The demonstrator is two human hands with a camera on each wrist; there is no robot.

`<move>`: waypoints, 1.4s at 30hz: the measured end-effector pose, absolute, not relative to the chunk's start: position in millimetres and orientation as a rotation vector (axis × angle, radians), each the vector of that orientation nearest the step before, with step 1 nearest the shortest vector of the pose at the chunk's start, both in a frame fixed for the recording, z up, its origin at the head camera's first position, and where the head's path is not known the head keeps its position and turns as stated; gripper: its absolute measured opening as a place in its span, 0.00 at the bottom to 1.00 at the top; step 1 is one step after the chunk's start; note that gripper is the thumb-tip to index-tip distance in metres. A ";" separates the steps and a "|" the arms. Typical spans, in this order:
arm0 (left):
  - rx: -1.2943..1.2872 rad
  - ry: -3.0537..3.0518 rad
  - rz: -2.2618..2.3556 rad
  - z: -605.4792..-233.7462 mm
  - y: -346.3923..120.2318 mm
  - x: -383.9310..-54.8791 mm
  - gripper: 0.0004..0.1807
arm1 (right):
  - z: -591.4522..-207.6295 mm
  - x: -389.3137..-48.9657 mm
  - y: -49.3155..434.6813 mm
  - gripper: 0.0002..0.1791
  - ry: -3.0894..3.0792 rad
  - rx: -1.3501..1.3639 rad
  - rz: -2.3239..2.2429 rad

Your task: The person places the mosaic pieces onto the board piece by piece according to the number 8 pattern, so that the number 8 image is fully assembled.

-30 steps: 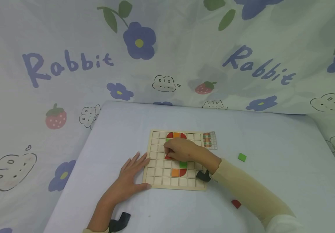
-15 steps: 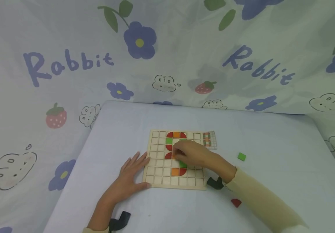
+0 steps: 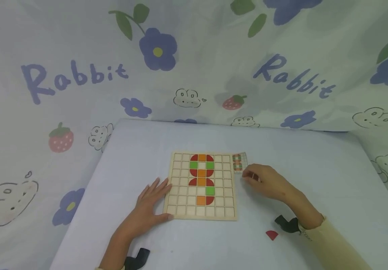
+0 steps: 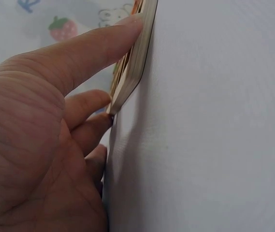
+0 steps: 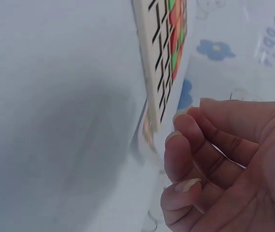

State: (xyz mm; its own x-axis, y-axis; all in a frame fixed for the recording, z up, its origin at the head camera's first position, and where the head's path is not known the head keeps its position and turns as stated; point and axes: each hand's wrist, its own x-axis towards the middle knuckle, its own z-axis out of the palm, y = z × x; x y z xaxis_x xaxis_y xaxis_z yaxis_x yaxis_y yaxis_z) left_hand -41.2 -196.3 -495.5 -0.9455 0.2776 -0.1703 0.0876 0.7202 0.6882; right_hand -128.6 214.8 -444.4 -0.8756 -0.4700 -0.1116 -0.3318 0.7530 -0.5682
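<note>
The wooden grid board [image 3: 181,208] lies on the table with red rounded tiles, orange square tiles [image 3: 202,173] and green square tiles [image 3: 210,191] set in its middle columns. Along its left edge my left hand [image 3: 146,206] rests with fingers spread, the thumb [image 4: 123,34] at the near corner. My right hand [image 3: 268,182] hovers to the right of the board, by the patterned card [image 3: 239,163]. Its fingers [image 5: 178,157] are loosely bent and nothing shows between them. A loose red quarter-round tile [image 3: 272,235] lies nearer the front.
Dark wrist-worn camera mounts [image 3: 286,224] stick out at both wrists, the right one close to the loose red tile. Behind the white table [image 3: 153,138] hangs a printed cloth [image 3: 200,45] with flowers and rabbits.
My right hand has drawn back from the board to the right, leaving an orange tile uncovered between red ones. The loose green tile is now hidden by it. My left hand stays put.
</note>
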 end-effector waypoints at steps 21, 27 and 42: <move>0.275 2.659 1.038 -494.5 -196.1 -40.4 0.56 | -452.8 -49.2 264.3 0.24 2.536 -0.382 -0.588; 0.299 2.660 1.060 -495.0 -196.3 -40.8 0.56 | -452.4 -30.8 263.4 0.22 2.521 -0.433 -0.560; 0.306 2.658 1.078 -495.6 -197.5 -40.7 0.56 | -455.5 -31.5 263.4 0.14 2.486 -0.322 -0.704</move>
State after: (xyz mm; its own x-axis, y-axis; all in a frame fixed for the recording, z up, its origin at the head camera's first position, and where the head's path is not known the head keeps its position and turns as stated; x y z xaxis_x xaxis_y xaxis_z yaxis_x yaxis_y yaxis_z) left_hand -40.7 -197.5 -495.6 -0.9451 0.2870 -0.1564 0.0969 0.7030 0.7046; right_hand -31.5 263.4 -455.5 -0.8306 -0.3577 -0.4269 -0.0807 0.8357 -0.5433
